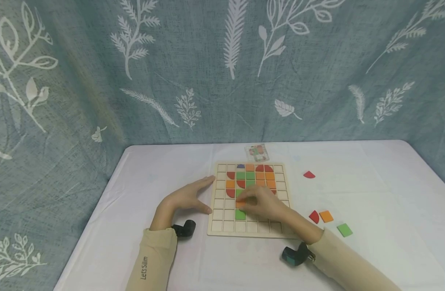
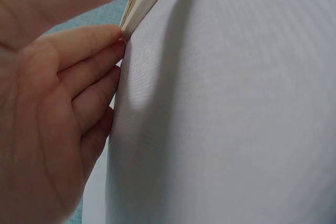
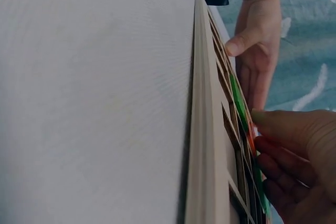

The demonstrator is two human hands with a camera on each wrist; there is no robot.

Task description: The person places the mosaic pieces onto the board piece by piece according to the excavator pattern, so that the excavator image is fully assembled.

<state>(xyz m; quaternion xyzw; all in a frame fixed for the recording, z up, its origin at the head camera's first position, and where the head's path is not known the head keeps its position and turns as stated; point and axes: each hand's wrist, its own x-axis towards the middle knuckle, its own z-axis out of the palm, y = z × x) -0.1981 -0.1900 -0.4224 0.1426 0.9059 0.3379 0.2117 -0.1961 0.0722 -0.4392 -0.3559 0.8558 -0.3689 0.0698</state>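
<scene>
A wooden grid board (image 1: 218, 225) lies on the white table, with green, orange and red tiles in several of its cells. My right hand (image 1: 263, 202) reaches over the board and pinches an orange square tile (image 1: 240, 205) at its cell, between two green tiles; in the right wrist view the thumb and fingertips meet around it. Just below that sits a green square tile (image 1: 240, 214). My left hand (image 1: 187, 197) rests by the board's left side, fingers extended and thumb spread, the fingertips touching its edge. The right hand hides part of the board's lower right.
Right of the board lie a red quarter-circle tile (image 1: 309, 174), another red quarter-circle tile (image 1: 314, 217), an orange square (image 1: 326, 216) and a green square (image 1: 344, 230). Behind the board is a pattern card (image 1: 257, 152). A patterned curtain (image 1: 208, 72) hangs beyond the table.
</scene>
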